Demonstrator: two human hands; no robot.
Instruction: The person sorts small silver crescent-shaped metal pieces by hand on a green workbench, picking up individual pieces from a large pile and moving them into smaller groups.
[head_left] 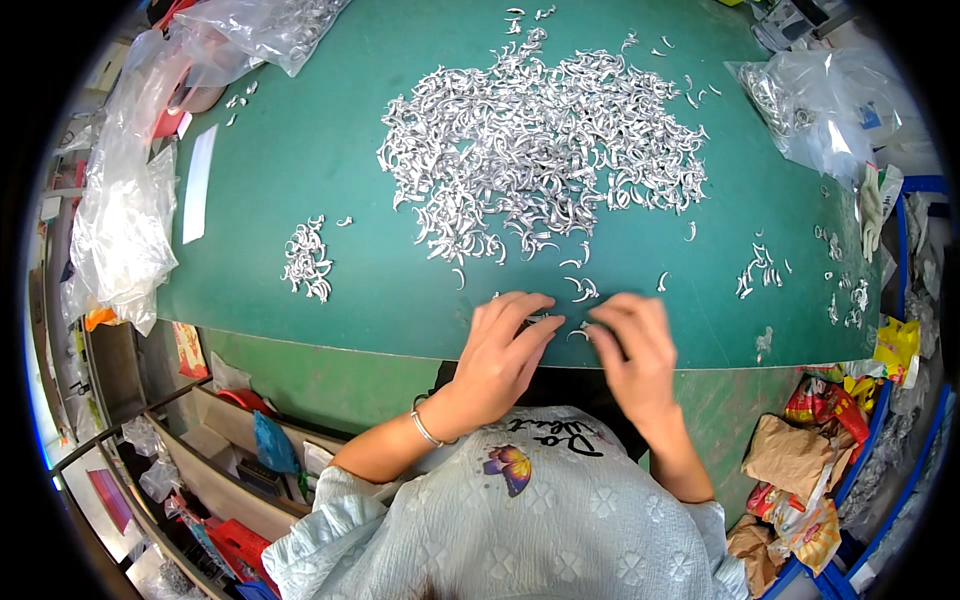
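Near the front edge of the green table, my left hand has its fingers curled, with small silver pieces partly hidden at the fingertips. My right hand is bent into a pinch, its fingertips at a small curved silver metal piece. A few more curved metal pieces lie just beyond the hands. Farther back spreads a large heap of the same curved metal pieces. A smaller pile of metal pieces sits to the left, and a loose scatter of metal pieces to the right.
A white strip and crumpled clear plastic bags lie along the left side. Another clear bag with metal pieces rests at the far right. Below the table, drawers stand left and brown paper bags right.
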